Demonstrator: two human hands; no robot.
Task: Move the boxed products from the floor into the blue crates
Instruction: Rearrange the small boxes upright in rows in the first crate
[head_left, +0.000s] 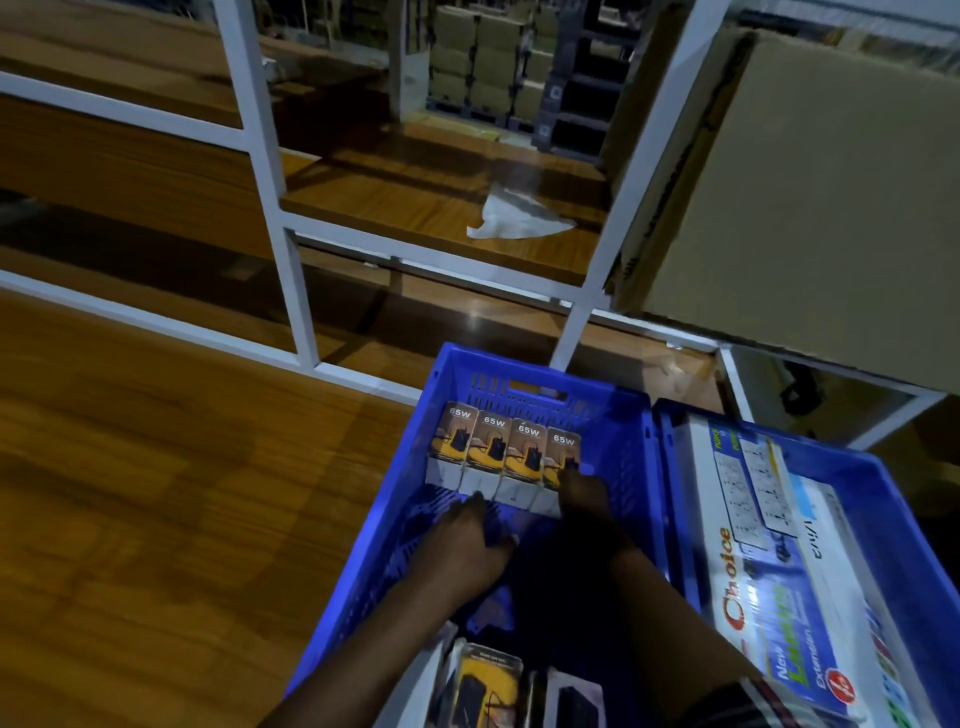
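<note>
Several small boxes marked 65W (503, 452) stand in a row against the far wall of a blue crate (410, 519) on the wooden floor. My left hand (467, 540) reaches into the crate, fingertips touching the lower edge of the row at its left part. My right hand (584, 499) rests with straight fingers against the rightmost box. More of the same boxes (485, 686) lie at the crate's near end, by my forearms. A second blue crate (904, 519) to the right holds long extension-board boxes (769, 587).
A white metal rack (291, 244) with wooden shelves stands behind the crates. A crumpled white bag (519, 215) lies on its lower shelf. A big cardboard carton (810, 197) sits on the rack at the right. Wooden floor (156, 493) stretches to the left.
</note>
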